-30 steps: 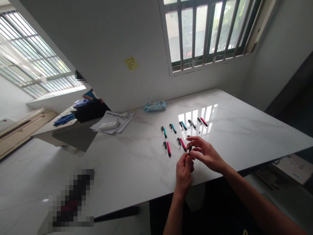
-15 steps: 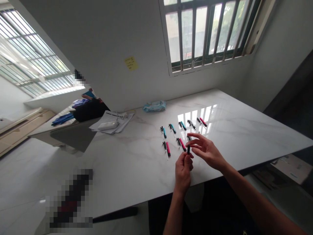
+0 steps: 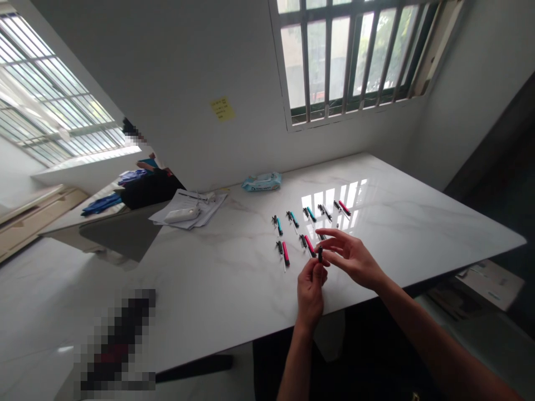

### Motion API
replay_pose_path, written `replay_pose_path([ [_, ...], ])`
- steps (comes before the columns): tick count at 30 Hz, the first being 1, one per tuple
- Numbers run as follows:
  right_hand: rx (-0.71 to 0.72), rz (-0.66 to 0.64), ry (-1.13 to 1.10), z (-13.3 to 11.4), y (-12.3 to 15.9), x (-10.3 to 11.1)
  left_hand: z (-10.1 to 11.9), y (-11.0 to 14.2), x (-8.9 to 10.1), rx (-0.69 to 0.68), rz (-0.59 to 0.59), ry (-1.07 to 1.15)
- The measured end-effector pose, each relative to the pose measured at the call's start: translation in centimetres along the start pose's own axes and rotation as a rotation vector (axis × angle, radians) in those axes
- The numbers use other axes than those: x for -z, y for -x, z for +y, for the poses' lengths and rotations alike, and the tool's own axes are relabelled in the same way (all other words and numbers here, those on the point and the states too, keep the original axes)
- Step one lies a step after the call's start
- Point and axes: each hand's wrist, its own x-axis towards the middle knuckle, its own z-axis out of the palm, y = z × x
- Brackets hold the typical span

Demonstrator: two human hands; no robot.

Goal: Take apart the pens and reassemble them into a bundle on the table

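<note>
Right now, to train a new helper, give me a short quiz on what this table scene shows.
1. True or false: the left hand holds a small black piece above the marble table.
2. Multiple choice: what colour is the bright-coloured pen nearest the hands? A teal, B pink, C yellow.
3. Count: how many teal pens lie in the far row?

Key: 1 true; 2 B; 3 three.
</note>
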Motion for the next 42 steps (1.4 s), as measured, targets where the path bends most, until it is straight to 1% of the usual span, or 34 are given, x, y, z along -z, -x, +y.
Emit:
replay_pose_path([
  [2,0.005,-0.004,0.023,0.0,0.2,0.1,0.1,0.0,-0.1,0.005,-0.001,-0.007],
  [4,0.020,0.043,0.069,0.0,0.3,0.2,0.2,0.1,-0.1,0.007,0.000,-0.019],
  [7,0.021,0.064,0.026,-0.3,0.3,0.1,0.2,0.1,-0.1,0.011,0.002,-0.034],
  [9,0.039,0.066,-0.029,-1.0,0.1,0.0,0.0,0.1,-0.1,0.011,0.004,-0.038],
  [12,0.112,0.129,-0.060,-2.8,-0.7,0.2,-0.1,0.1,0.0,0.001,0.003,-0.055],
  [15,0.206,0.241,-0.030,-4.7,-2.0,1.4,-0.2,0.1,0.1,-0.015,0.007,-0.077],
  [18,0.249,0.352,0.021,-5.0,-3.5,3.6,-0.3,0.2,0.1,-0.019,0.011,-0.081],
  [20,0.206,0.358,-0.007,-3.9,-4.3,5.2,-0.4,0.2,0.1,-0.016,0.022,-0.073],
  [21,0.161,0.349,-0.045,-3.0,-4.5,5.8,-0.4,0.2,0.1,-0.014,0.029,-0.070],
  [23,0.069,0.346,-0.097,-0.8,-4.4,6.8,-0.5,0.1,0.1,-0.007,0.039,-0.074],
  [24,0.046,0.366,-0.087,0.4,-4.1,7.2,-0.5,0.1,0.1,-0.001,0.043,-0.078],
  [28,0.063,0.592,0.146,5.0,-1.7,8.2,-0.6,0.1,0.1,0.018,0.060,-0.105],
  [31,-0.009,0.652,0.212,7.1,0.5,9.5,-0.5,0.4,-0.2,-0.001,0.060,-0.217],
  [33,-0.016,0.688,0.221,7.7,1.5,11.2,-0.4,0.6,-0.4,-0.018,0.052,-0.335],
  [35,0.015,0.786,0.244,8.1,1.9,13.8,-0.4,0.7,-0.7,-0.030,0.037,-0.450],
  [38,0.074,1.026,0.253,8.4,1.7,19.4,-0.7,0.6,-1.2,-0.066,0.015,-0.596],
  [39,0.069,1.082,0.265,8.4,1.6,21.5,-0.8,0.5,-1.4,-0.081,0.004,-0.637],
  [40,0.045,1.106,0.300,8.3,1.5,23.4,-1.0,0.4,-1.5,-0.095,-0.004,-0.674],
  [41,-0.003,1.102,0.363,8.2,1.5,25.1,-1.1,0.3,-1.7,-0.106,-0.013,-0.704],
  [42,-0.064,1.055,0.456,7.9,1.7,26.6,-1.3,0.3,-1.8,-0.115,-0.018,-0.725],
])
